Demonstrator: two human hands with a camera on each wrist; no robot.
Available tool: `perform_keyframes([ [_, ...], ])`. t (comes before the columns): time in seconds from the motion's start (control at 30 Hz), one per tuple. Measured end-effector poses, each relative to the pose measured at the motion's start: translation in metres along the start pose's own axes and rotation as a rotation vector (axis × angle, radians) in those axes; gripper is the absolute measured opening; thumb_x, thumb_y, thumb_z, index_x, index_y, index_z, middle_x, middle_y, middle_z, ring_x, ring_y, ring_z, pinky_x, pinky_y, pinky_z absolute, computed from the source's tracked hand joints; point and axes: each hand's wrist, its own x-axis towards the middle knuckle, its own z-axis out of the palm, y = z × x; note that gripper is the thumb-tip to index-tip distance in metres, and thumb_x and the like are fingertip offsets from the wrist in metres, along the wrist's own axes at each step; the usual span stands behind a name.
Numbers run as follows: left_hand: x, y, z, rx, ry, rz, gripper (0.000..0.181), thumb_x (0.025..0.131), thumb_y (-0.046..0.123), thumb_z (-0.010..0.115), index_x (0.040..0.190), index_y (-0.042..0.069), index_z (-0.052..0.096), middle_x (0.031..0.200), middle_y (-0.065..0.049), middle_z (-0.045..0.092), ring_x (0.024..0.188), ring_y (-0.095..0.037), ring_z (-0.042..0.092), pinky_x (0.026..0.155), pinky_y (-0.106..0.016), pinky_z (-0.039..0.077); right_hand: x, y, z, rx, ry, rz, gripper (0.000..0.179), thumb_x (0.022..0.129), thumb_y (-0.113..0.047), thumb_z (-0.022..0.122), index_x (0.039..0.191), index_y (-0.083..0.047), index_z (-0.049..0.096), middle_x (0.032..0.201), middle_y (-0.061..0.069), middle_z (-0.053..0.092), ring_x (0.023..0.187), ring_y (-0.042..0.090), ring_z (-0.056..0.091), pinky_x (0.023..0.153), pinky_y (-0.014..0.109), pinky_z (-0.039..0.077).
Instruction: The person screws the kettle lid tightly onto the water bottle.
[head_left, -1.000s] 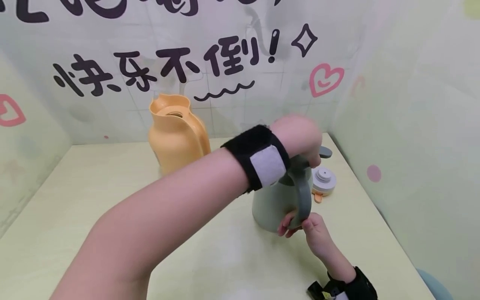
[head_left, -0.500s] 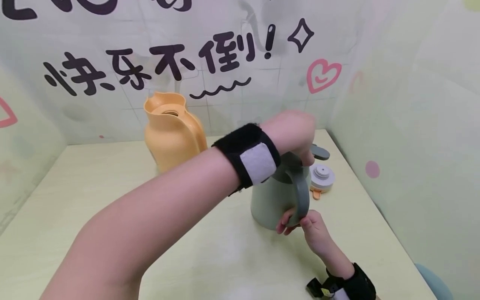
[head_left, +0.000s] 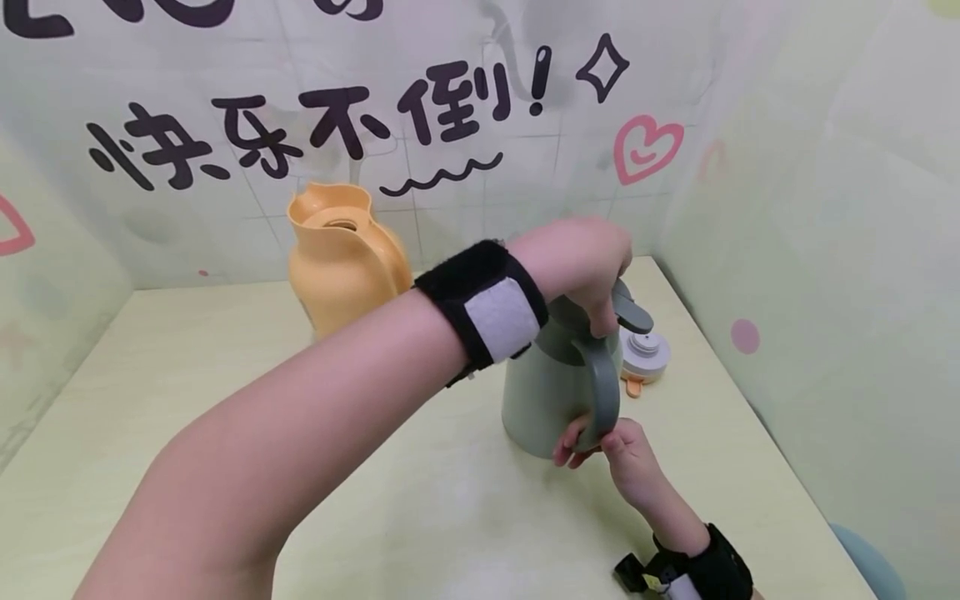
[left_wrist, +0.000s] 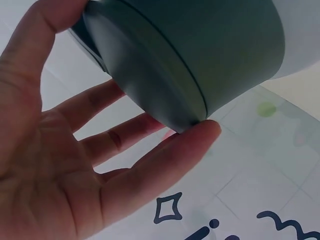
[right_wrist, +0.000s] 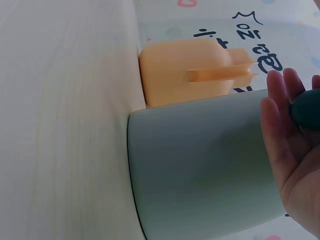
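A grey-green thermos jug (head_left: 536, 408) stands upright on the table, its dark lid (left_wrist: 150, 75) seated on the neck. From above, my left hand (head_left: 573, 254) grips the lid, thumb and fingertips around its rim in the left wrist view. A grey tab (head_left: 633, 315) sticks out from the lid's right side. My right hand (head_left: 633, 467) holds the lower end of the jug's handle (head_left: 606, 392), with fingers behind and thumb in front. In the right wrist view the right fingers lie beside the jug's wall. Part of the jug's top is hidden by my left hand.
An orange thermos jug (head_left: 341, 267) with an uncovered top stands at the back left, partly behind my left forearm. To the right of the grey-green jug lies a white and orange stopper (head_left: 645, 357). Printed walls (head_left: 450, 217) border the table (head_left: 420, 517) at back and right.
My left hand has turned on the lid, and its grey tab has swung towards me. The view has shifted slightly. My right hand keeps its hold on the handle.
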Motion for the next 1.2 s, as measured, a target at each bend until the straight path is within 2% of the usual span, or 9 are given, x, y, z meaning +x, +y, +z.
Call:
perform_keyframes([
  [0.23,-0.001,-0.004,-0.001,0.016,0.004,0.066,0.028,0.079,0.028,0.073,0.101,0.012,0.064,0.094,0.002,0.059,0.086,-0.012,0.051,0.069,-0.023,0.043,0.0,-0.001,-0.001,-0.001,-0.005,0.011,0.058,0.099,-0.05,0.035,0.092,0.002,0.061,0.084,0.01,0.067,0.074,0.017,0.067,0.058,0.037,0.053],
  [0.4,-0.001,-0.008,-0.004,0.044,-0.012,0.124,0.042,0.08,0.027,0.073,0.118,0.014,0.062,0.107,0.002,0.057,0.096,-0.013,0.049,0.076,-0.025,0.044,0.001,-0.001,-0.002,0.0,-0.008,0.003,0.058,0.099,-0.05,0.035,0.092,0.002,0.061,0.084,0.011,0.067,0.074,0.017,0.067,0.057,0.037,0.053],
  [0.57,0.0,-0.01,-0.006,0.044,-0.044,0.142,0.055,0.079,0.027,0.076,0.13,0.02,0.058,0.117,0.003,0.054,0.102,-0.013,0.047,0.08,-0.026,0.044,0.0,-0.001,-0.002,0.004,-0.008,0.007,0.057,0.099,-0.049,0.035,0.093,0.001,0.061,0.084,0.01,0.067,0.075,0.018,0.067,0.058,0.037,0.053],
  [0.97,0.001,-0.016,-0.008,0.071,-0.076,0.214,0.062,0.075,0.017,0.076,0.133,0.025,0.055,0.121,0.004,0.051,0.105,-0.012,0.046,0.081,-0.025,0.044,0.001,-0.001,-0.001,0.007,-0.009,-0.006,0.056,0.1,-0.049,0.035,0.093,0.001,0.06,0.085,0.009,0.067,0.075,0.018,0.067,0.058,0.037,0.053],
  [1.2,0.001,-0.02,-0.008,0.03,-0.097,0.238,0.062,0.076,0.012,0.075,0.133,0.025,0.055,0.121,0.004,0.053,0.105,-0.012,0.047,0.083,-0.025,0.043,0.001,0.0,-0.001,-0.002,-0.016,-0.009,0.057,0.1,-0.049,0.034,0.093,0.001,0.06,0.084,0.011,0.066,0.075,0.018,0.067,0.057,0.037,0.053],
])
